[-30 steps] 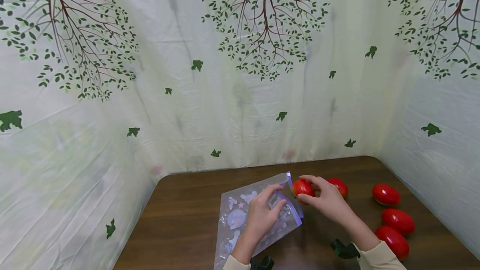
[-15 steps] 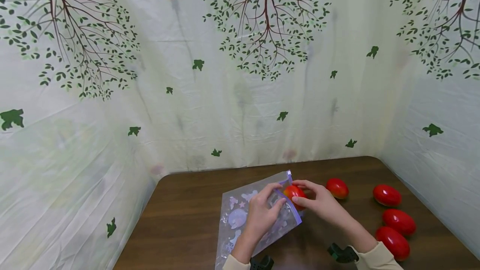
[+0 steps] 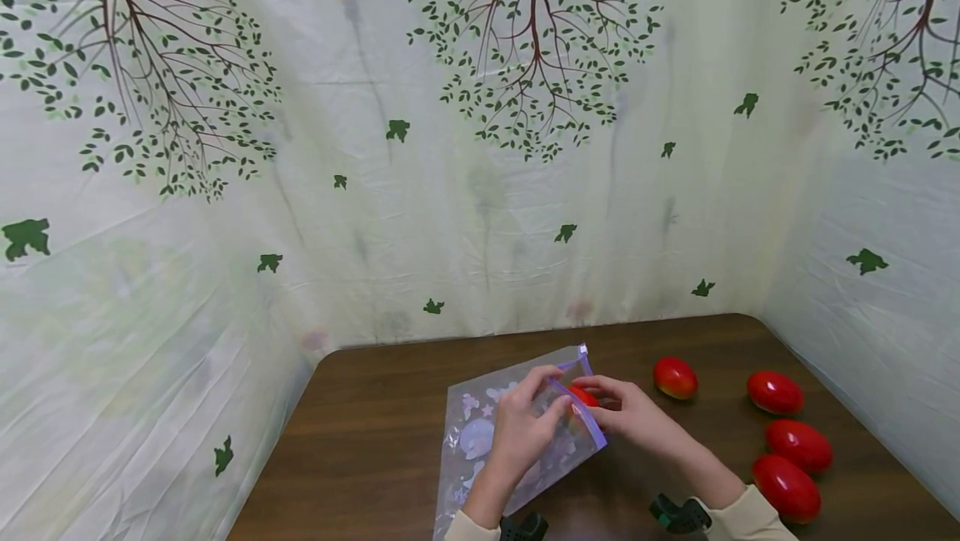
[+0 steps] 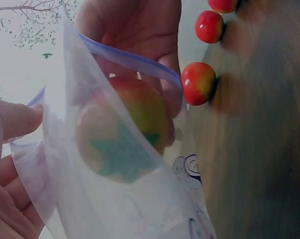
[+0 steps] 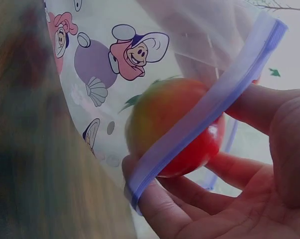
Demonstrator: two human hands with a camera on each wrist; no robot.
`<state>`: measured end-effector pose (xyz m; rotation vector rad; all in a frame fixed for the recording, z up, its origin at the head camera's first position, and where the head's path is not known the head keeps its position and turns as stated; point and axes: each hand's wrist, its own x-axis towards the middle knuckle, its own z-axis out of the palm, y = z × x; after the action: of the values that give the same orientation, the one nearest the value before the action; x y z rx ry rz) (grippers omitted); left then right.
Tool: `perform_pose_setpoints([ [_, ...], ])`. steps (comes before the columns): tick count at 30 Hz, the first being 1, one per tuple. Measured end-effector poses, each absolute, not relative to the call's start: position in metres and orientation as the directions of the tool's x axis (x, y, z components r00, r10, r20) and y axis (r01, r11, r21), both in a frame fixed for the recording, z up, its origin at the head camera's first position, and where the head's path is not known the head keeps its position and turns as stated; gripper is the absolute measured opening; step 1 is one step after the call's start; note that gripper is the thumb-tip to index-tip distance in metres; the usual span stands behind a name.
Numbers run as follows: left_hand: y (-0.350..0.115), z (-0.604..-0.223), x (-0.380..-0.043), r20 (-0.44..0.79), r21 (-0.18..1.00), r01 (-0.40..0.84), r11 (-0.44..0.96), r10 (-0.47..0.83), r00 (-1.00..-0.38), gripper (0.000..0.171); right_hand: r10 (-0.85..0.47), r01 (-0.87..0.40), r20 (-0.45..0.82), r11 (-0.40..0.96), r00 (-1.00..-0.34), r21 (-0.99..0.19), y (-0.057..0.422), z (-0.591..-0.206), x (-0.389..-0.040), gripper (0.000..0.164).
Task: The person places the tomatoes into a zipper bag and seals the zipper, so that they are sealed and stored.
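Note:
A clear zip bag with a purple zip edge and cartoon prints lies slanted over the table, its mouth facing right. My left hand holds the bag at its mouth, thumb and index finger apart along the rim. In my right hand is a red tomato, gripped with fingers curled round it. The tomato is inside the mouth, partly behind the purple strip. Through the film in the left wrist view, the tomato's yellowish side and green star-shaped leaves show. In the head view only a red patch of it is visible.
To the right on the brown wooden table lie several more red tomatoes, one nearest the right hand and another near the right sleeve. A pale cloth wall printed with trees stands behind the table.
My right hand has moved left with the tomato, carrying it from outside the bag into its mouth. The left hand has stayed almost still at the rim.

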<state>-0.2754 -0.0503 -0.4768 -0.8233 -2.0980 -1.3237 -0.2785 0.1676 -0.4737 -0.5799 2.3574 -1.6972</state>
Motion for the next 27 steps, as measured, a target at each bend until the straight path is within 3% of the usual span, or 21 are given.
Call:
perform_pose_setpoints([
  [7,-0.0500,-0.4757,-0.2730,0.651,0.646,0.690,0.326,0.235,-0.721,0.033,-0.433,-0.226,0.091,0.271,-0.897,-0.936,0.1665,-0.4781,-0.2800,0.055],
  [21,-0.0501,-0.4779,-0.2745,0.675,0.638,0.704,0.311,0.214,-0.706,0.034,-0.472,-0.167,0.040,0.229,-0.881,-0.959,0.1599,-0.4796,-0.2766,0.056],
  [27,-0.0505,-0.4746,-0.2720,0.650,0.662,0.680,0.315,0.211,-0.730,0.033,-0.482,-0.160,0.033,0.225,-0.876,-0.961,0.1598,-0.4801,-0.2775,0.057],
])
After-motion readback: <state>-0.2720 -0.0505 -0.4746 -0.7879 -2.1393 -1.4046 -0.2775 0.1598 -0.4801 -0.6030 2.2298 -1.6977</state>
